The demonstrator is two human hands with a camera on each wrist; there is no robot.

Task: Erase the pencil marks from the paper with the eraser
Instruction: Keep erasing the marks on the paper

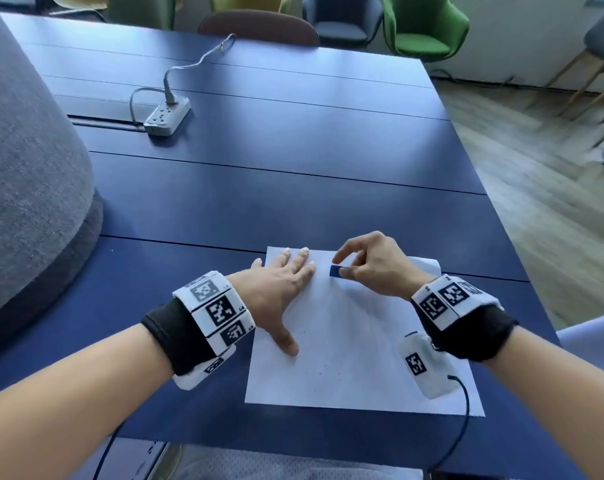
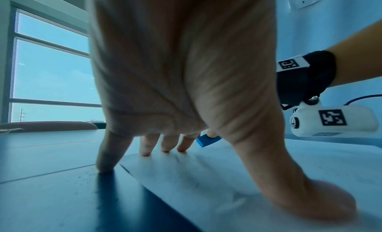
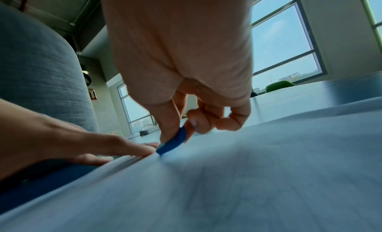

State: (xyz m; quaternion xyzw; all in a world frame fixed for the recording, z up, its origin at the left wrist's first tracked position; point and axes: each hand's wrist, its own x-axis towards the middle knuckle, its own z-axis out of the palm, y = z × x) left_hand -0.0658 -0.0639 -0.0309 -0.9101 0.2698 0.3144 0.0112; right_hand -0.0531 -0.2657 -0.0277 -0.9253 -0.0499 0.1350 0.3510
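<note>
Blue eraser (image 1: 336, 271) sits pinched in your right hand (image 1: 375, 268), thumb on one side & index finger on the other, remaining fingers curled loosely above it. Its lower edge meets the paper (image 1: 356, 358) near the sheet's far edge, approx. mid-width, tilted rather than flat; in the right wrist view the eraser (image 3: 172, 142) leans w/ one corner down on the sheet. Your left hand (image 1: 279, 289) lies flat & spread, fingers straight, pressing the paper's far-left corner; little finger is off the sheet on the table (image 1: 293, 161), thumb stretched back along the left edge. The eraser is just beside the left fingertips (image 1: 304, 251), not touching as far as the head view shows. In the left wrist view the eraser (image 2: 207, 141) peeks out past the left fingers (image 2: 146, 145).

The sheet lies at the table's near edge, right of centre. Faint grey streaks & dark specks show on its near half. A power strip (image 1: 167, 116) w/ cable rests well apart, toward the far-left of the table.
</note>
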